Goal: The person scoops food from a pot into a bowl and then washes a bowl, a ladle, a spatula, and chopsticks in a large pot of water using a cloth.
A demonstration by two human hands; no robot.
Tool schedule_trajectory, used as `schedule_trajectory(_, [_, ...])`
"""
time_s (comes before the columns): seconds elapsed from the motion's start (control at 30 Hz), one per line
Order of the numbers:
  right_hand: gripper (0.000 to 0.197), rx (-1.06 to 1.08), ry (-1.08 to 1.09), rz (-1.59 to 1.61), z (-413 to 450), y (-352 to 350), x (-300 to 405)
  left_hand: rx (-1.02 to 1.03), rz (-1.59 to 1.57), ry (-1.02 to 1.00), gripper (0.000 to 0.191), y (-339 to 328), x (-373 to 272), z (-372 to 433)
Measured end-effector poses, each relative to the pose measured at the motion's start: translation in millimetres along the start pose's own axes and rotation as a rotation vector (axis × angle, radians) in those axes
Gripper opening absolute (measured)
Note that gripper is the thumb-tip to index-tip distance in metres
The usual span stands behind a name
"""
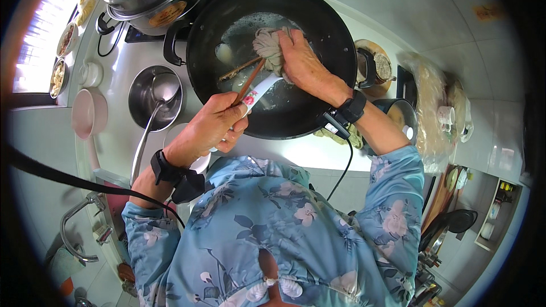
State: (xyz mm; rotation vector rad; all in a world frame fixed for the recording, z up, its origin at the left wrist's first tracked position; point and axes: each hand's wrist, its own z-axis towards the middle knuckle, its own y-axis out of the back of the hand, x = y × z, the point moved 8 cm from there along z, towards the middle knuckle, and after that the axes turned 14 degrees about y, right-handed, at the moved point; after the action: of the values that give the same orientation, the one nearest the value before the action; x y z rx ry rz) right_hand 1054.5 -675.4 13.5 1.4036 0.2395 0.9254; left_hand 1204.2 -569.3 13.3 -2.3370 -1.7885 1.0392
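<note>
A large black wok (324, 106) with shallow, foamy liquid in it lies before me. Over it, my right hand (300, 57) grips a bunched, greyish cloth (266, 44). My left hand (213, 123) holds a brown chopstick (251, 82) together with a white utensil handle (262, 91) printed with a red flower. Both run up to the cloth, which hides their far ends. Another brown stick (239, 69) slants down to the left from the cloth; I cannot tell what holds it.
Left of the wok stand a steel pot (133, 111) with a ladle (164, 87) in it and a pink saucepan (87, 113). A lidded steamer pot (158, 4) is behind them. To the right are a glass-lidded pot (399, 115) and plastic bags (433, 102).
</note>
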Motion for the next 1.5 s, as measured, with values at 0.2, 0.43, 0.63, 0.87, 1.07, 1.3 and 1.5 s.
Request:
schedule_trajectory(0.2, [0.049, 0.12, 0.014, -0.289, 9.2, -6.9, 5.3, 0.001, 0.014, 0.018, 0.016, 16.2, 10.4, 8.0])
schedule_trajectory(0.43, [0.036, 0.165, 0.048, -0.446, 12.2, -4.3, 0.1, -0.054, 0.088, 0.09, 0.014, 20.2, -2.7, -7.4])
schedule_trajectory(0.63, [0.03, 0.19, 0.017, -0.326, -0.3, 11.8, -44.0, -0.169, 0.265, 0.109, 0.014, 38.9, 0.0, -17.5])
schedule_trajectory(0.87, [0.021, 0.667, 0.246, -0.298, -48.7, -76.2, -64.1, -0.189, 0.262, 0.004, 0.018, 49.4, 1.8, -16.2])
schedule_trajectory(1.07, [0.016, 0.657, 0.515, -0.013, -57.1, -85.5, -1.4, 0.104, -0.301, 0.167, 0.023, 40.8, 27.4, -4.7])
schedule_trajectory(1.3, [0.024, 0.3, -0.062, 0.318, -18.0, -1.7, -20.0, 0.411, -0.606, 0.064, 0.03, 27.7, 26.6, -2.0])
schedule_trajectory(1.5, [0.03, -0.005, -0.285, 0.315, 1.0, 69.7, 12.4, 0.444, -0.659, -0.017, 0.029, 22.4, 25.9, 1.5])
